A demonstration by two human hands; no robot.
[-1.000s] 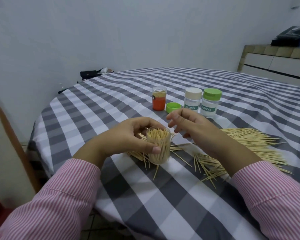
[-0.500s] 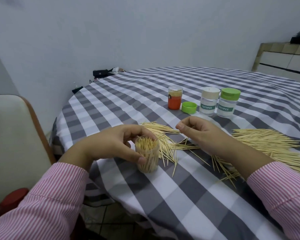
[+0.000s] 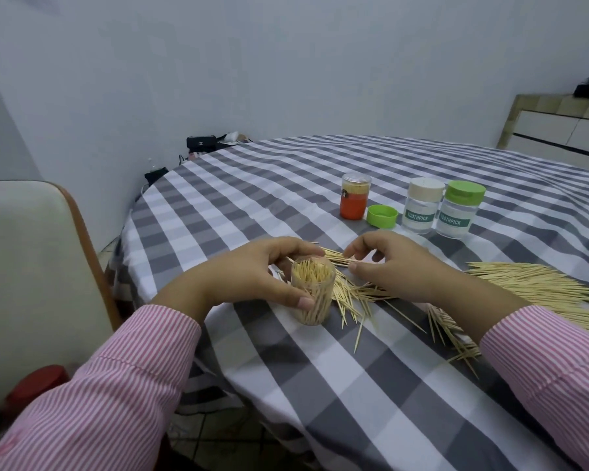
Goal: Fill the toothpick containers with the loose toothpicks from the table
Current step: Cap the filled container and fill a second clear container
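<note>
My left hand (image 3: 252, 277) grips a clear toothpick container (image 3: 315, 295) packed with toothpicks, standing upright on the checked tablecloth (image 3: 354, 385). Just right of it, my right hand (image 3: 388, 263) hovers low over a small scatter of loose toothpicks (image 3: 351, 294), fingers curved down with the tips at the sticks; I cannot tell if any stick is pinched. A long pile of loose toothpicks (image 3: 531, 283) stretches to the right. Farther back stand an orange-labelled container (image 3: 354, 201), a loose green lid (image 3: 382, 216), a white-capped container (image 3: 422, 209) and a green-capped container (image 3: 459, 209).
A cream chair with a wooden frame (image 3: 31, 273) stands at the left of the round table. A black case (image 3: 201, 141) lies beyond the table's far left edge. A tiled cabinet (image 3: 558, 130) is at the far right.
My left hand has stood the filled container down a little to the left. My right hand has dropped from above the container to the loose toothpicks beside it. My view has swung left.
</note>
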